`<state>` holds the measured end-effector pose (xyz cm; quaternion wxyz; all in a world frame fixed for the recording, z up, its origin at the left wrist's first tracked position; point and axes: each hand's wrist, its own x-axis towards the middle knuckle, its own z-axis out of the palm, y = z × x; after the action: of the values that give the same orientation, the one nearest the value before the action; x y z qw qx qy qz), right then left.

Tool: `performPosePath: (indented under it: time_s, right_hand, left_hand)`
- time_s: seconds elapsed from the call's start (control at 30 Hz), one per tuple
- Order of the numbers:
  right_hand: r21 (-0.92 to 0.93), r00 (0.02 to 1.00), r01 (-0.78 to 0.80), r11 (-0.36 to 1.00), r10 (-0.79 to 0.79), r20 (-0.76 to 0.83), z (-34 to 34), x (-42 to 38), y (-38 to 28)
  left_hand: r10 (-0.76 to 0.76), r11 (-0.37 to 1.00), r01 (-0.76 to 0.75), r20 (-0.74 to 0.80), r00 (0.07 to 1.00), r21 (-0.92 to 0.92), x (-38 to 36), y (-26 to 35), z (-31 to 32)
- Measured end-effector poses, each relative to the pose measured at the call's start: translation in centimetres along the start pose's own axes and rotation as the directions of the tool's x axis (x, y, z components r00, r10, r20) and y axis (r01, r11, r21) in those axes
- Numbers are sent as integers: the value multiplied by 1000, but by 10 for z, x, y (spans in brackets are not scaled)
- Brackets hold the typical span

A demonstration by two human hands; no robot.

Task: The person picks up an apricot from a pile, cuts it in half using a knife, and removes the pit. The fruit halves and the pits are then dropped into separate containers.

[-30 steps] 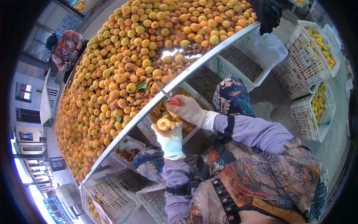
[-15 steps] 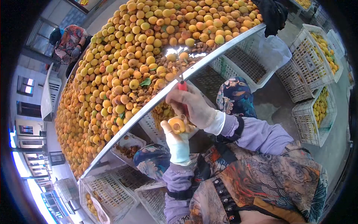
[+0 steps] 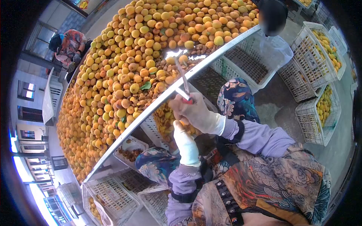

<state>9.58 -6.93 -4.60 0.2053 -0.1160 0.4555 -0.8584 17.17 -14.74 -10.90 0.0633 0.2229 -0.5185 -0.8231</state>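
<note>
The right hand (image 3: 196,113), in a pale beige glove, was clenched round the red handle of a small paring knife (image 3: 183,81), its thin steel blade pointing up over the metal rim of the sorting table (image 3: 124,130). The white-gloved left hand (image 3: 185,145) reached down toward the white plastic crate of cut apricot halves (image 3: 166,115) under that rim; whether its fingers were closed on fruit could not be told. Such ripe halves probably handled as light, soft, slippery and easily bruised, best cupped by the skin side, and the knife kept by its handle.
</note>
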Motion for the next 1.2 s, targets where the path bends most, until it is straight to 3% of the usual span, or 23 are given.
performPosePath:
  time_s: [0.03, 0.1, 0.17, 0.2, 0.23, 0.3, 0.33, 0.37, 0.4, 0.43, 0.5, 0.53, 0.57, 0.6, 0.73, 0.83, 0.97, 1.03, 1.07, 1.1, 1.17, 1.2]
  right_hand:
    - [13, 999, 45, 999, -45, -21, 2, -1, 1]
    - [-14, 996, 77, 997, -77, 49, -4, 1, 13]
    - [-218, 987, 135, 967, -112, 115, -7, -1, 20]
    - [-240, 913, 375, 895, -311, 263, -11, 3, 25]
    - [-239, 913, 375, 895, -313, 262, -13, 3, 27]
    - [20, 997, 32, 999, -33, 69, -6, 1, 17]
    - [143, 995, 1, 990, 14, -104, -2, 3, 10]
    - [146, 995, 5, 989, 10, -102, -9, 8, 14]
    - [216, 997, -10, 976, 27, -76, -19, 13, 20]
    - [284, 998, -25, 958, 41, -50, -29, 15, 27]
    - [253, 987, -1, 967, 41, -154, -23, 18, 28]
    - [415, 965, -69, 907, 166, -203, -25, 20, 29]
    - [566, 929, -123, 815, 296, -224, -27, 22, 29]
    - [599, 928, -149, 787, 320, -191, -29, 21, 28]
    - [690, 938, -150, 708, 323, -128, -37, 23, 35]
    - [750, 918, -157, 643, 376, -130, -39, 23, 33]
    - [750, 907, -145, 645, 389, -159, -39, 20, 32]
    - [403, 948, -108, 909, 215, -232, -35, 13, 29]
    - [247, 973, -68, 967, 119, -198, -36, 13, 29]
    - [248, 973, -67, 966, 118, -197, -31, 12, 33]
    - [22, 983, 63, 998, -58, -174, -18, 10, 39]
    - [-177, 944, 304, 936, -322, -78, -27, 12, 41]
  left_hand:
    - [26, 993, -20, -49, 998, 119, 4, -6, -4]
    - [23, 999, -21, -33, 999, 48, 7, -11, -3]
    - [191, 952, -182, -12, 982, 246, 2, -12, -2]
    - [190, 952, -182, -10, 982, 248, 1, -9, 0]
    - [106, 976, -96, -39, 994, 196, 0, -4, 2]
    - [18, 990, -9, -63, 998, 141, -1, -2, 2]
    - [68, 985, -63, -25, 997, 162, 0, -5, -2]
    - [120, 976, -120, 16, 993, 183, 4, -9, -6]
    - [244, 928, -219, -46, 969, 301, 11, -14, -5]
    - [245, 927, -222, -40, 969, 303, 10, -18, -7]
    - [106, 989, -109, 36, 994, 97, 2, -6, 3]
    - [132, 967, -132, 14, 991, 216, -2, -3, 7]
    - [131, 967, -132, 19, 991, 220, -1, -3, 7]
    - [125, 975, -126, 21, 992, 183, 0, -5, 6]
    - [118, 990, -117, -6, 993, 76, -1, -11, 8]
    - [78, 991, -77, -9, 997, 113, -2, -5, 13]
    - [28, 999, -27, -34, 999, 47, -2, -2, 18]
    - [-204, 968, 214, 79, 976, -134, 2, 0, 11]
    - [-220, 966, 227, 67, 973, -120, 4, -4, 10]
    - [-219, 967, 226, 67, 973, -120, 6, -7, 10]
    - [-174, 985, 174, 15, 985, 8, 9, -9, 15]
    - [-253, 968, 251, -78, 964, -27, 3, -1, 24]
